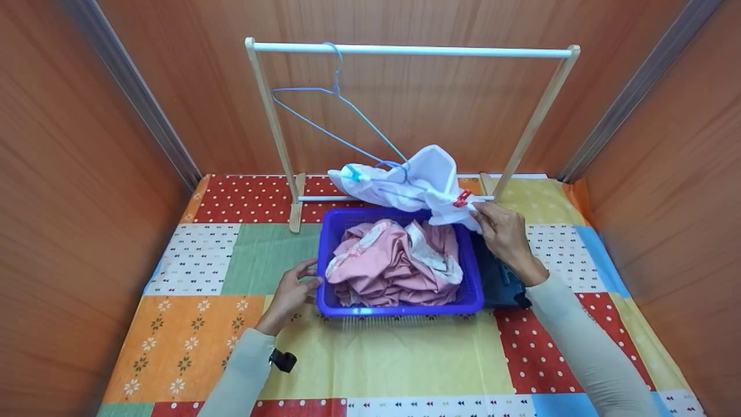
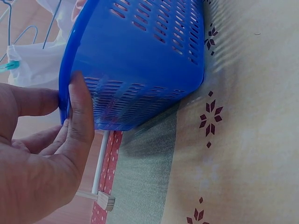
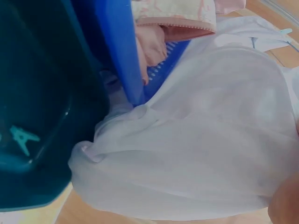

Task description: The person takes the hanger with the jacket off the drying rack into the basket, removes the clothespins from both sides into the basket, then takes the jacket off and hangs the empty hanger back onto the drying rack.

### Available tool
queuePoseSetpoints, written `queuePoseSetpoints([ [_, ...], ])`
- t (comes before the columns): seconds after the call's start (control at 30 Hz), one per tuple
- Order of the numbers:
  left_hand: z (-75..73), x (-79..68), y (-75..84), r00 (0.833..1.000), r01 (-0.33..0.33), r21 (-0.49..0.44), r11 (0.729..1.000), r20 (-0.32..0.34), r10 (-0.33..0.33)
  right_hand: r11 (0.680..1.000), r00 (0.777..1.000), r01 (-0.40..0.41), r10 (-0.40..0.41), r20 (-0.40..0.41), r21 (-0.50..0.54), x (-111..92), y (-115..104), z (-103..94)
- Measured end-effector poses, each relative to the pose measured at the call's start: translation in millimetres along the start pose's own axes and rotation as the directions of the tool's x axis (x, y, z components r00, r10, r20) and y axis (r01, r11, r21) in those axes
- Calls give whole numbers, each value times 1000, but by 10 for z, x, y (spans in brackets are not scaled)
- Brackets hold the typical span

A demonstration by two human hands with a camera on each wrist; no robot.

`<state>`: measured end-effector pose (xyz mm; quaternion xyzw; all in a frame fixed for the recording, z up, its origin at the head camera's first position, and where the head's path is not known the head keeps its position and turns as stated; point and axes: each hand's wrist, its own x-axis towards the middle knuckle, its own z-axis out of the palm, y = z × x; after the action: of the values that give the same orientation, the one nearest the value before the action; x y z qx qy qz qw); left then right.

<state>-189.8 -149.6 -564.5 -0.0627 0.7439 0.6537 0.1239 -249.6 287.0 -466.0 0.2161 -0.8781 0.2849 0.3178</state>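
Observation:
My left hand [image 1: 292, 292] grips the left rim of a blue-purple plastic basket [image 2: 140, 51], thumb on one side and fingers on the other. Crumpled pink clothing with white patterned trim [image 1: 393, 260] fills the basket. Behind it, my right hand [image 1: 503, 231] holds the edge of a white garment [image 1: 434, 174]. A red clothespin [image 1: 462, 198] sits on that garment near my fingers, and a turquoise clothespin [image 1: 351, 172] is at its left end. A blue hanger's hook shows at the garment's middle. Another blue hanger [image 1: 307, 89] hangs tilted from the rack, its lower end reaching the garment.
The drying rack [image 1: 411, 50] has a white top bar and wooden legs. A dark teal tray [image 3: 42, 177] stands right of the basket, with a turquoise clothespin [image 3: 22, 138] inside. Patchwork cloth [image 1: 405, 359] covers the table. Wood-grain walls [image 1: 69, 174] enclose three sides.

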Motion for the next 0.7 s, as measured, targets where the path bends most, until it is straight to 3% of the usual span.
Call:
queuePoseSetpoints([
  [0.3, -9, -61, 80, 999, 19, -31, 999, 29, -18, 993, 995, 86, -81, -59, 77, 11, -29, 32],
  [0.5, 1, -193, 264, 999, 13, -29, 1000, 39, -11, 992, 999, 46, -42, -35, 121, 33, -100, -17],
  [0.7, 10, -213, 295, 999, 6, -26, 1000, 32, -5, 987, 999, 34, -29, -35, 157, 69, -155, -61],
])
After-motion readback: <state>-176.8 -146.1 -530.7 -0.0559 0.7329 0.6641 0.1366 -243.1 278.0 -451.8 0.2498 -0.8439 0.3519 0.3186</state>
